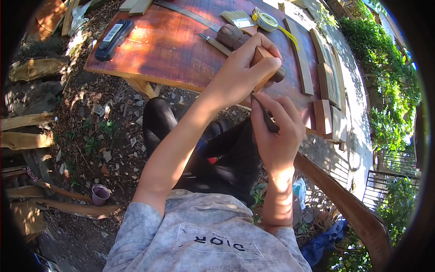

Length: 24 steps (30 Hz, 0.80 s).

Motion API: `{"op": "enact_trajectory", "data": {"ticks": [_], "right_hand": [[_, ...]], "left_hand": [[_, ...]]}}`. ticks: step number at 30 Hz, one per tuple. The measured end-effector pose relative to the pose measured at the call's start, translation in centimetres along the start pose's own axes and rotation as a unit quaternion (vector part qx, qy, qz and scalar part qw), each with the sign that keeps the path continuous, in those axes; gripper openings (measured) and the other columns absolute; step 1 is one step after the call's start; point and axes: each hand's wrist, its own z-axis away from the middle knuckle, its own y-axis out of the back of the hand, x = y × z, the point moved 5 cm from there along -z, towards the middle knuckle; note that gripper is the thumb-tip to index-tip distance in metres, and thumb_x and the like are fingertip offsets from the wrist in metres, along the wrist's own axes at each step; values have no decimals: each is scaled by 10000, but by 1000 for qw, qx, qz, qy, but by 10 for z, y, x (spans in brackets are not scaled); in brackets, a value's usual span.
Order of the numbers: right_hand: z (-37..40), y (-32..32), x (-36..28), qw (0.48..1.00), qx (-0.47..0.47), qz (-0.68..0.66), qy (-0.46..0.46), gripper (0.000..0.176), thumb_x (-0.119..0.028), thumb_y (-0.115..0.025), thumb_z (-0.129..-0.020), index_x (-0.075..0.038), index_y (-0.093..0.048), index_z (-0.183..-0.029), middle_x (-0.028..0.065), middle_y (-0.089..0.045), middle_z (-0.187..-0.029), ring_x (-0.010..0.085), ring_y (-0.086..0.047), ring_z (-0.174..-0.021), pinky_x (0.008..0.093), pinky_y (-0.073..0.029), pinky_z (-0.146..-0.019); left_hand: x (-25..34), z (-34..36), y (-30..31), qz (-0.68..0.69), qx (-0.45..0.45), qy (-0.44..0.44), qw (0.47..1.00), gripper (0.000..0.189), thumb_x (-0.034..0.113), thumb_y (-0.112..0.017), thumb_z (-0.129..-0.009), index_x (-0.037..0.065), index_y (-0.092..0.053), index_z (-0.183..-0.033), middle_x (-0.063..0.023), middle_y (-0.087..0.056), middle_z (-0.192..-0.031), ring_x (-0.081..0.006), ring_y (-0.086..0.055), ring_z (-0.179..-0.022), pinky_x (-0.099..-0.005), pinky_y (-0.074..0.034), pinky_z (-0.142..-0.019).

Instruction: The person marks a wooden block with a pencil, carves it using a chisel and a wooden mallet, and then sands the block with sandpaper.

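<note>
My left hand (247, 70) is raised over the near edge of the table, its thumb and fingers closed round a small wooden block (260, 58). Just below it, my right hand (282, 129) pinches a dark, thin pencil-like tool (267, 117). The tool's pointed tip is right at the block's lower end. Behind my left hand lies a dark brown rounded piece of wood (231, 37), partly hidden by the fingers. A chisel-like tool with a light handle (218, 46) rests beside it, running under my left hand in this view.
The reddish wooden table (158, 59) carries a black case with a label (114, 40), a metal ruler (188, 14), a flat brush (239, 19) and a yellow tape measure (265, 20). Several wood pieces (299, 56) line its right side. A curved wooden bar (344, 199) is at right.
</note>
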Motion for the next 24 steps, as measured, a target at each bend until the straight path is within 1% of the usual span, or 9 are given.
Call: {"op": "enact_trajectory", "data": {"ticks": [3,6,11,14,15,17,18,21,24], "right_hand": [[1,-1,1,1000,6,-4,14,189,-35,-828,-871,-44,-782,-1054,95,-743,-971,261,-763,-824,354,-593,-723],[4,-7,6,999,15,-44,-4,231,-76,-848,-881,-40,-764,-1094,103,-751,-976,255,-759,-823,351,-591,-730],[16,-23,13,993,10,-83,-85,316,-147,-859,-913,-26,-722,-1171,132,-763,-972,258,-756,-823,346,-584,-739],[17,-25,12,989,26,-106,-97,340,-144,-840,-940,-19,-697,-1222,133,-776,-984,236,-756,-824,336,-580,-741],[16,-24,11,989,36,-114,-92,342,-138,-831,-950,-17,-689,-1237,129,-780,-989,223,-756,-824,331,-579,-741],[17,-21,13,951,-4,-230,-208,347,-127,-809,-973,-11,-674,-1270,119,-785,-1018,186,-753,-883,319,-577,-787],[19,-22,14,921,-23,-287,-262,349,-121,-798,-984,-8,-666,-1287,114,-788,-1032,167,-751,-912,313,-576,-810],[19,-19,20,921,-28,-298,-249,328,-99,-754,-1019,3,-662,-1317,96,-787,-1078,124,-726,-1016,296,-560,-900],[16,-14,19,926,-49,-311,-209,329,-80,-716,-1041,3,-654,-1354,107,-781,-1119,120,-707,-1071,288,-539,-958]], "left_hand": [[0,0,1,-10,2,-7,1000,282,302,-659,-1010,53,-608,-1132,-37,-619,-928,-95,-589,-819,-287,-514,-725],[-2,-2,2,-5,15,-5,1000,280,299,-654,-1010,52,-611,-1136,-39,-624,-969,-92,-587,-857,-279,-509,-742],[-2,-2,5,6,38,-6,999,279,294,-651,-1011,48,-615,-1139,-37,-630,-1019,-92,-580,-900,-271,-502,-783],[-1,-1,5,-2,40,2,999,274,291,-649,-1015,48,-617,-1138,-34,-629,-1027,-91,-575,-915,-271,-500,-807],[0,0,5,-5,38,1,999,262,277,-628,-1024,45,-617,-1144,-28,-624,-1069,-94,-565,-973,-276,-477,-877],[2,1,3,-7,33,-3,999,241,250,-586,-1041,40,-616,-1156,-16,-614,-1151,-102,-545,-1089,-286,-432,-1017],[2,0,3,-6,33,-1,999,242,251,-585,-1041,39,-615,-1154,-17,-614,-1151,-104,-546,-1089,-285,-432,-1016],[1,0,4,-6,36,0,999,241,251,-583,-1040,38,-613,-1151,-21,-614,-1152,-109,-550,-1088,-284,-434,-1014],[0,0,4,-10,39,-4,999,237,247,-580,-1039,39,-612,-1149,-27,-616,-1155,-114,-554,-1091,-285,-433,-1020]]}}
